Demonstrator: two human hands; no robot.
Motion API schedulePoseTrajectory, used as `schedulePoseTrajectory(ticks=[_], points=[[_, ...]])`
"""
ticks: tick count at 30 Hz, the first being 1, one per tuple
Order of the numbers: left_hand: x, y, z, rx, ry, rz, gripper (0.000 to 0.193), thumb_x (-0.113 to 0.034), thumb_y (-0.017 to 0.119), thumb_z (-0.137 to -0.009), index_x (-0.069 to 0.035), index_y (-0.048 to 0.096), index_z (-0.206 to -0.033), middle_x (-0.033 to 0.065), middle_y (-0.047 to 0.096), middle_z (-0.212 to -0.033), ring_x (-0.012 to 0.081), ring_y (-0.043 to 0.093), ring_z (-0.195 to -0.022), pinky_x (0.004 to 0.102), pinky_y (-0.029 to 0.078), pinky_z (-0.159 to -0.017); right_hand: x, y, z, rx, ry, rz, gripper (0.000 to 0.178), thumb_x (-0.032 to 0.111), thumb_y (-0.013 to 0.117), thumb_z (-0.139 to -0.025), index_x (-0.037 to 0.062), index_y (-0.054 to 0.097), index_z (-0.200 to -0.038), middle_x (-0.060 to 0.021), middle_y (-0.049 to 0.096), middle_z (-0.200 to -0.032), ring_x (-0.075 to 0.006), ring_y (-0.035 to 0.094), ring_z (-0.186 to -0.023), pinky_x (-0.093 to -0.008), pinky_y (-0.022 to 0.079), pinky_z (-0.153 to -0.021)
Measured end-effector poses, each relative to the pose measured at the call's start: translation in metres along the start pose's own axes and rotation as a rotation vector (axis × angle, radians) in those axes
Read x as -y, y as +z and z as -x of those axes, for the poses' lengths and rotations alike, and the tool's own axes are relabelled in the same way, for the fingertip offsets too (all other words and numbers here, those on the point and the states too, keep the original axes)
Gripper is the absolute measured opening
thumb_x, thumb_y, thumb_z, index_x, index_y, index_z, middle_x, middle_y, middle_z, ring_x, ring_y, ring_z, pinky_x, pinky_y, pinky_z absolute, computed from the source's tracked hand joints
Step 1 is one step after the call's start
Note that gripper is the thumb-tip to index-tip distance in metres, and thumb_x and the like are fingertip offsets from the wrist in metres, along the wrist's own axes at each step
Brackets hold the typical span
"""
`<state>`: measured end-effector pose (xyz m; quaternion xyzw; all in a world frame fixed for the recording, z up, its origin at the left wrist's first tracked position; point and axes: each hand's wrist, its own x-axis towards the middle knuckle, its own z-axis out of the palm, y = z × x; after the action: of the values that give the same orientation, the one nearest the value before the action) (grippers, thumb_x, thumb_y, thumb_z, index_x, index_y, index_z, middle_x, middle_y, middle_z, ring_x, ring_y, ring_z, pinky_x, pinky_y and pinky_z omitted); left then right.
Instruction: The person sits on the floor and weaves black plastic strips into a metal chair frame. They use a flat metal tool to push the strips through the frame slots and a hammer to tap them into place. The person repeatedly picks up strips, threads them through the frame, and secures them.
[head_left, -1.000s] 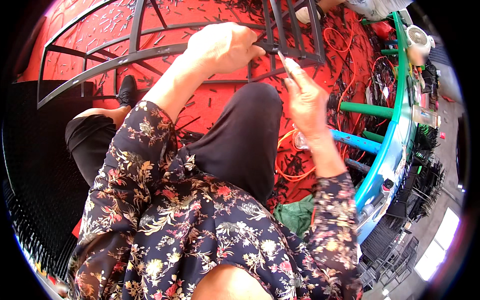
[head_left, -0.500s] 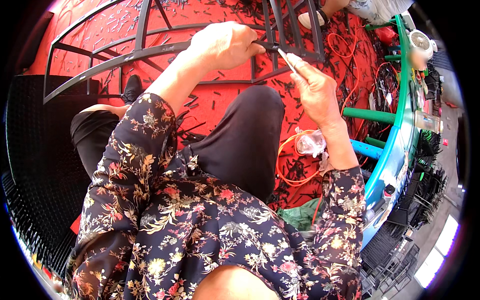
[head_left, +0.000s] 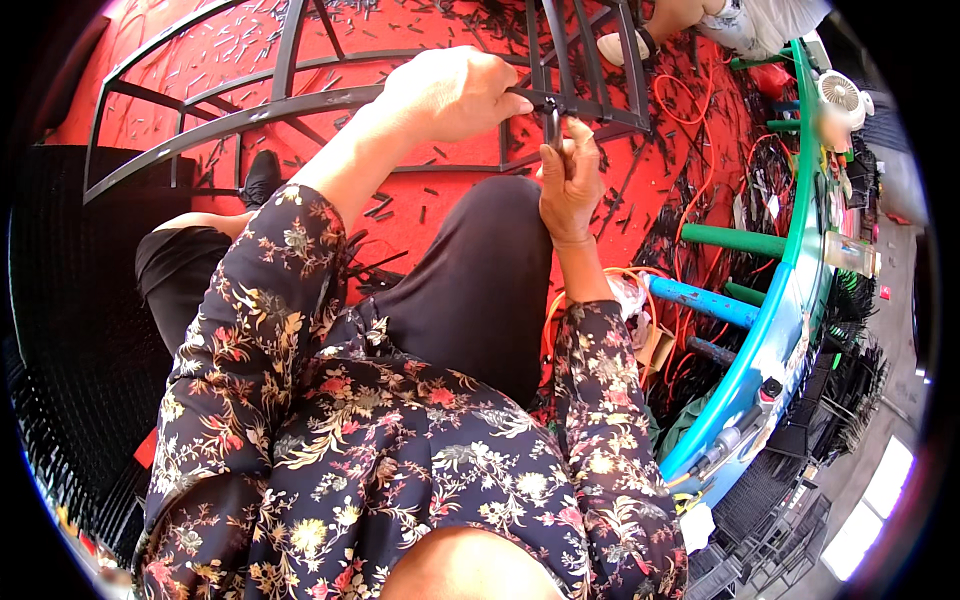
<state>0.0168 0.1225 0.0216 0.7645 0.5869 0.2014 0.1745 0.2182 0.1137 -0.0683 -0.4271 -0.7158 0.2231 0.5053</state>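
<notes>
A black metal frame [head_left: 240,122] of curved bars and uprights stretches across the upper part of the head view. My left hand [head_left: 450,92] is closed at the frame's near bar, thumb and fingers pinching it close to an upright. Just right of that pinch, a short glossy black strip [head_left: 552,128] hangs from the bar at the joint. My right hand [head_left: 573,185] is closed on the strip's lower end, thumb against fingers, right below the bar. The bar's part inside my left fingers is hidden.
Black strip scraps [head_left: 400,215] litter the red floor cover [head_left: 440,185]. At right runs a curved green and blue rail [head_left: 775,290] with pipes. A small white fan [head_left: 838,92] and orange cords [head_left: 708,180] are nearby. Another person's leg [head_left: 668,18] shows beyond the frame.
My right hand has moved left and turned upright under the bar. The strip it holds, pale and slanting before, now looks dark and hangs nearly straight down. My left hand stays at the bar.
</notes>
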Motion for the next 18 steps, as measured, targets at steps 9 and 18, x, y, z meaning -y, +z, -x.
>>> schedulePoseTrajectory(ticks=[9,18], points=[[0.002,0.003,-0.002,-0.024,0.06,0.033,0.032,-0.035,0.059,-0.082,-0.003,0.061,-0.083,0.0181,0.06,-0.07,0.0373,0.058,-0.072,0.045,0.047,-0.064,0.057,-0.037,-0.021,0.321,-0.123,-0.117,0.022,0.008,0.07,-0.077,-0.0009,0.06,-0.095,-0.0088,0.062,-0.08,-0.0114,0.056,-0.067,-0.0243,0.046,-0.062],[0.015,-0.002,-0.033,0.273,-0.254,0.444,0.039,-0.04,0.057,-0.084,-0.002,0.064,-0.084,0.0085,0.06,-0.059,0.017,0.058,-0.048,0.03,0.045,-0.048,0.05,-0.083,0.056,0.122,0.555,-0.251,0.016,0.006,0.061,-0.084,-0.0012,0.055,-0.097,0.0028,0.049,-0.074,-0.0033,0.042,-0.064,-0.0189,0.035,-0.056]])
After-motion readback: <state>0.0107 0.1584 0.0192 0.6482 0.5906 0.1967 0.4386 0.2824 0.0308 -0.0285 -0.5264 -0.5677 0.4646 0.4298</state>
